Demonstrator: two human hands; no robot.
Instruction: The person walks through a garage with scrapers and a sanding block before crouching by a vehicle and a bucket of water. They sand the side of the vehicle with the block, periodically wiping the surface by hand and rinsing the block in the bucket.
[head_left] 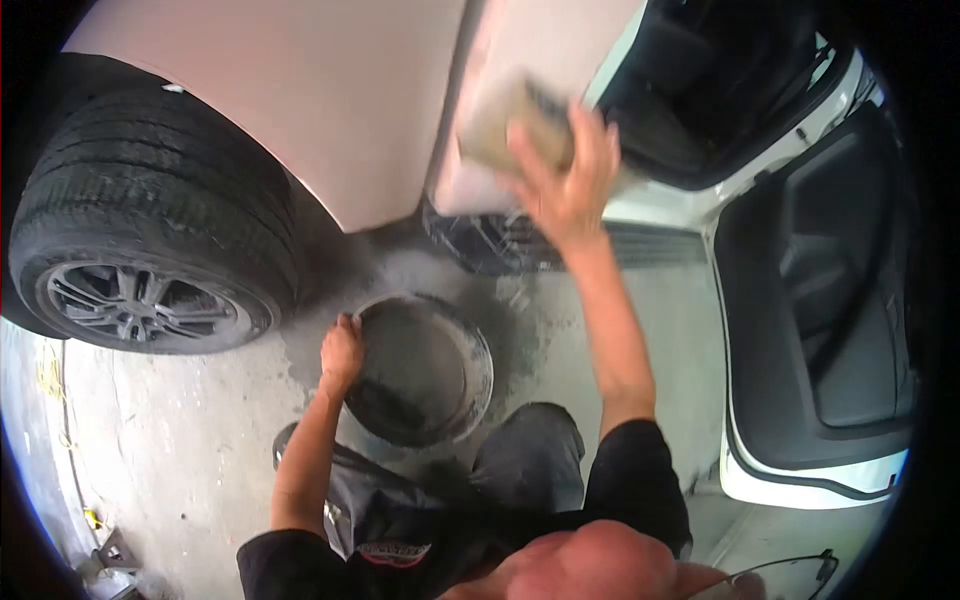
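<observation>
My left hand [343, 352] is closed on the left rim of a round, shallow dark basin [483, 350], which rests on the concrete floor in front of my knees. Its inside looks dark and grey; whether liquid lies in it I cannot make out. Raised up and to the right, my right hand [572, 190] holds a tan, sponge-like block [498, 130] with a dark edge, smeared by motion. The block is at the pinkish-white car body panel [525, 45] beside the door opening; contact with the panel cannot be made out.
A car wheel [150, 230] stands at left under the pale fender [290, 90]. A dark side step [640, 248] runs below the door opening. On the right hangs an open car door [820, 300]. Small items and a yellow cord [50, 375] lie at far left.
</observation>
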